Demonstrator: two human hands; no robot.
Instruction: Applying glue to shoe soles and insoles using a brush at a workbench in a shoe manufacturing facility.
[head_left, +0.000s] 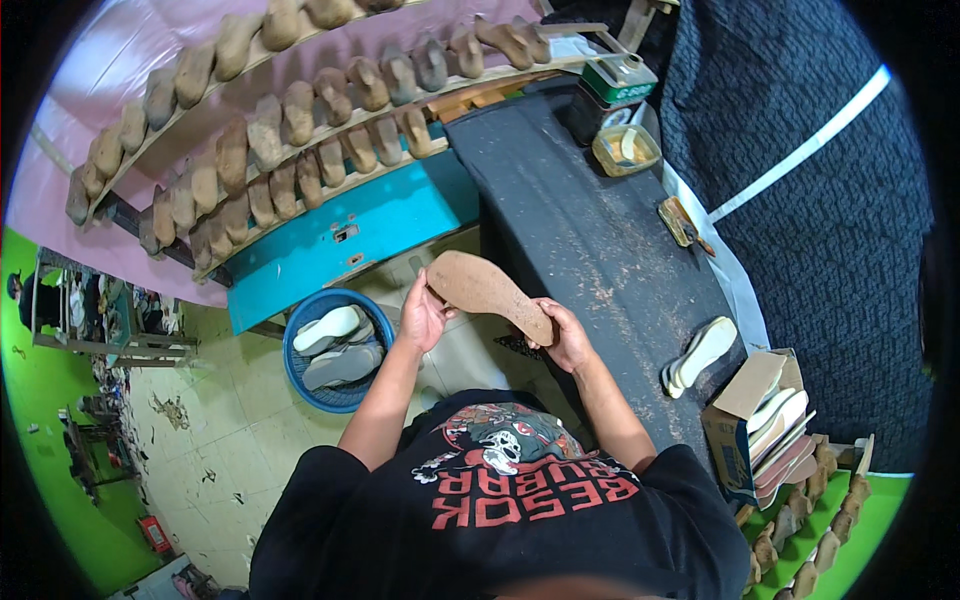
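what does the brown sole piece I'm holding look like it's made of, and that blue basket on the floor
The insole, held between left hand and right hand, looks like pressed fibreboard or leatherboard: flat, matte brown, speckled, slightly fuzzy. The basket seems moulded plastic: uniform blue with a smooth rounded rim.

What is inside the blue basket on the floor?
The blue basket holds pale shoe soles: one white on top, greyer ones below. Anything deeper is covered by them.
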